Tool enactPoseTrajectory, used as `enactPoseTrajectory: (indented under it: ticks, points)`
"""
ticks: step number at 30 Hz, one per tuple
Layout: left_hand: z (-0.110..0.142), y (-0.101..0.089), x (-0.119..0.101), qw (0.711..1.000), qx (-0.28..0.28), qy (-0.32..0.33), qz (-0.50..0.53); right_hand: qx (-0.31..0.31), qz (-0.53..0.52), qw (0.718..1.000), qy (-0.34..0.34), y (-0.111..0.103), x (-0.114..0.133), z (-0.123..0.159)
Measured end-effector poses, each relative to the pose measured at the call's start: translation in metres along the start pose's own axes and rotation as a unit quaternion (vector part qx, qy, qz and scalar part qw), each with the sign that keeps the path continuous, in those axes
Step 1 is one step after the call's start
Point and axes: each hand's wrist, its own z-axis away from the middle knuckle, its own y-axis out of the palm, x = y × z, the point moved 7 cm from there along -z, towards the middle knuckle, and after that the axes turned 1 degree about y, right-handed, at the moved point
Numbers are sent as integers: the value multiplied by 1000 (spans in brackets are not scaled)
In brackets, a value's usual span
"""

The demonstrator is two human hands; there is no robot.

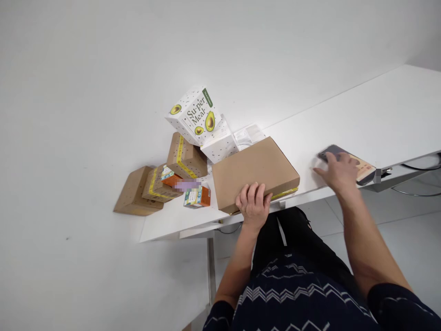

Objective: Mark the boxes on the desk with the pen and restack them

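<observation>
At the centre of the frame, a brown cardboard box (255,168) lies flat on the white table (386,115). The left hand (254,204) rests on its lower edge, fingers close together and bent over the top; whether they grip, I cannot tell. Right of centre, the right hand (339,172) is over a phone (365,172), thumb and fingers wide apart; contact is unclear. A white avocado-print box (197,118) sits tilted left of upper centre.
</observation>
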Motion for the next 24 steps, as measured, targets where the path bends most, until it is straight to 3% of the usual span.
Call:
enactPoseTrajectory:
  ticks: [3,6,14,17,19,20,22,24]
  points:
    - [-1,0,-1,1000,-8,2,-10,0,-24,999,28,-8,-43,-14]
    - [-3,-1,-2,999,-16,9,-33,1,-88,996,16,-8,-62,-21]
    - [-3,-4,-4,999,-15,15,-40,-41,-105,993,24,-12,-48,5]
    - [-4,-4,-4,999,-16,16,-39,-45,-183,980,56,-23,-45,21]
    - [-4,-5,-5,999,-20,16,-40,-43,-317,939,123,-31,-47,34]
    - [-4,-5,-5,999,-21,16,-40,-35,-405,900,159,-34,-46,40]
    - [-4,-4,-5,999,-21,14,-43,7,-581,790,194,-38,-32,54]
    - [-4,-4,-5,999,-20,14,-44,81,-710,683,150,-47,-2,66]
